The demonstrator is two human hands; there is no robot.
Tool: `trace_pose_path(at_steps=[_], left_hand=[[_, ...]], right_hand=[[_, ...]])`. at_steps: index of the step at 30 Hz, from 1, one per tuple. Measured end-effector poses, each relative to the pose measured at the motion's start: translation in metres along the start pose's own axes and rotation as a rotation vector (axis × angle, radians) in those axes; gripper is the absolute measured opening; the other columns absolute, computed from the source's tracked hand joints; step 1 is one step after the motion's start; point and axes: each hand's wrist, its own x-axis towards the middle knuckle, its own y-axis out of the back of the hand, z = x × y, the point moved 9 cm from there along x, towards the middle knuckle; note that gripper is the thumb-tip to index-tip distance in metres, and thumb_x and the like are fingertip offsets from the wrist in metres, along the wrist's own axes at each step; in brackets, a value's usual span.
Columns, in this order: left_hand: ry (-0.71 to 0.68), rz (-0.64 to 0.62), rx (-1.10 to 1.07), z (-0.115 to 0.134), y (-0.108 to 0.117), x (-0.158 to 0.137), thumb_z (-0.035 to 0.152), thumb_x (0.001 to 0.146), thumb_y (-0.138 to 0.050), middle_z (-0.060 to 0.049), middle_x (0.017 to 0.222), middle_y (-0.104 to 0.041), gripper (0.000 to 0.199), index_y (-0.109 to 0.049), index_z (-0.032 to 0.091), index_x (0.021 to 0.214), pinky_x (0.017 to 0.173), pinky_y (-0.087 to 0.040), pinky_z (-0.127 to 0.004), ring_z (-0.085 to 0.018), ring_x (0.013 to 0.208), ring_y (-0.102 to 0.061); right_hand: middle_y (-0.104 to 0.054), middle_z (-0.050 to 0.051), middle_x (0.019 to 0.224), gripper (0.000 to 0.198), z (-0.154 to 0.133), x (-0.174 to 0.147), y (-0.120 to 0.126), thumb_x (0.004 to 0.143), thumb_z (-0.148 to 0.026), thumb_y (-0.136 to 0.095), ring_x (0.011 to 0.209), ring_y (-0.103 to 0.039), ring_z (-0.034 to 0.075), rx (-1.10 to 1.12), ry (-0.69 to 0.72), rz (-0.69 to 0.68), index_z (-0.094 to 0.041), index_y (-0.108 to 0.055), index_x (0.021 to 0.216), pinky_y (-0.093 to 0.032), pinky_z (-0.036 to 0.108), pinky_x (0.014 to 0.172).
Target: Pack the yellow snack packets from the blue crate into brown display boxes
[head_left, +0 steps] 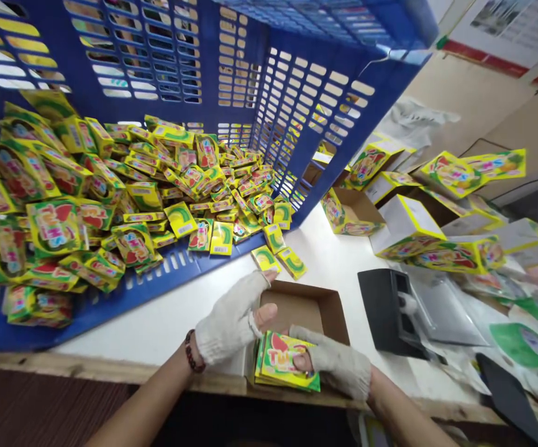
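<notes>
An opened brown cardboard box point(332, 310) lies at the table's front edge. A stack of small yellow-and-green printed packs point(276, 357) with a watermelon picture sits in its near left part. My right hand point(338, 363), in a white fingerless glove, grips these packs, thumb on top and fingers behind. My left hand point(232, 320), gloved alike and with a beaded bracelet, hovers over the box's left side. Its thumb stands apart from the fingers, which reach to a loose yellow pack point(264, 257); whether they touch it I cannot tell.
A tipped blue plastic crate point(236, 37) spills a heap of similar packs point(143, 192) on the left. Further yellow printed display boxes point(409, 226) stand piled at the back right. A black tape dispenser point(385, 310) and plastic bags point(446, 310) lie on the white table point(157, 323).
</notes>
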Motion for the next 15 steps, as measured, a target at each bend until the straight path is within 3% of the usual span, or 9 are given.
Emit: trace_pose_path(at_steps=[3, 5, 7, 9, 11, 15], left_hand=[[-0.107, -0.061, 0.123, 0.008, -0.019, -0.009, 0.044, 0.096, -0.035, -0.011, 0.112, -0.067, 0.042, -0.062, 0.018, 0.114, 0.112, -0.035, -0.047, -0.024, 0.122, -0.054], [-0.135, -0.106, 0.183, 0.012, -0.028, -0.01, 0.042, 0.098, -0.026, -0.009, 0.094, -0.067, 0.047, -0.067, 0.018, 0.094, 0.115, -0.029, -0.05, -0.024, 0.118, -0.055], [-0.118, -0.111, 0.17, 0.012, -0.029, -0.008, 0.043, 0.099, -0.019, -0.008, 0.088, -0.066, 0.054, -0.066, 0.019, 0.085, 0.116, -0.027, -0.049, -0.022, 0.116, -0.056], [-0.099, -0.089, 0.104, 0.01, -0.026, -0.007, 0.043, 0.099, -0.017, -0.007, 0.088, -0.067, 0.056, -0.066, 0.02, 0.086, 0.117, -0.027, -0.046, -0.02, 0.114, -0.058], [-0.063, -0.048, 0.028, 0.004, -0.021, -0.009, 0.044, 0.099, -0.019, -0.007, 0.096, -0.069, 0.054, -0.067, 0.021, 0.097, 0.118, -0.028, -0.044, -0.019, 0.116, -0.057], [0.118, 0.011, -0.172, -0.021, -0.023, -0.018, 0.05, 0.097, -0.027, -0.01, 0.131, -0.06, 0.055, -0.051, 0.019, 0.134, 0.117, -0.03, -0.044, -0.023, 0.131, -0.047]], right_hand=[[-0.061, 0.01, 0.114, 0.051, -0.009, -0.004, 0.011, 0.068, -0.05, -0.07, 0.103, -0.059, 0.027, -0.585, -0.089, 0.179, -0.02, -0.067, 0.11, -0.042, 0.039, 0.095], [-0.062, 0.01, 0.107, 0.043, -0.022, -0.01, 0.018, 0.069, -0.047, -0.069, 0.093, -0.059, 0.026, -0.962, -0.148, 0.315, -0.021, -0.071, 0.104, -0.044, 0.038, 0.087], [-0.063, 0.009, 0.095, 0.035, -0.031, -0.015, 0.017, 0.071, -0.043, -0.067, 0.083, -0.059, 0.024, -1.132, -0.158, 0.365, -0.022, -0.072, 0.098, -0.045, 0.036, 0.079], [-0.064, 0.006, 0.088, 0.03, -0.036, -0.018, 0.019, 0.068, -0.038, -0.07, 0.079, -0.058, 0.022, -1.132, -0.098, 0.382, -0.021, -0.072, 0.093, -0.045, 0.033, 0.075], [-0.063, 0.004, 0.084, 0.029, -0.038, -0.021, 0.026, 0.066, -0.038, -0.071, 0.075, -0.056, 0.019, -0.99, -0.03, 0.35, -0.02, -0.069, 0.088, -0.045, 0.03, 0.069], [-0.059, -0.001, 0.073, 0.034, -0.042, -0.015, 0.048, 0.069, -0.047, -0.068, 0.061, -0.05, 0.013, -0.625, 0.011, 0.203, -0.017, -0.061, 0.083, -0.041, 0.023, 0.054]])
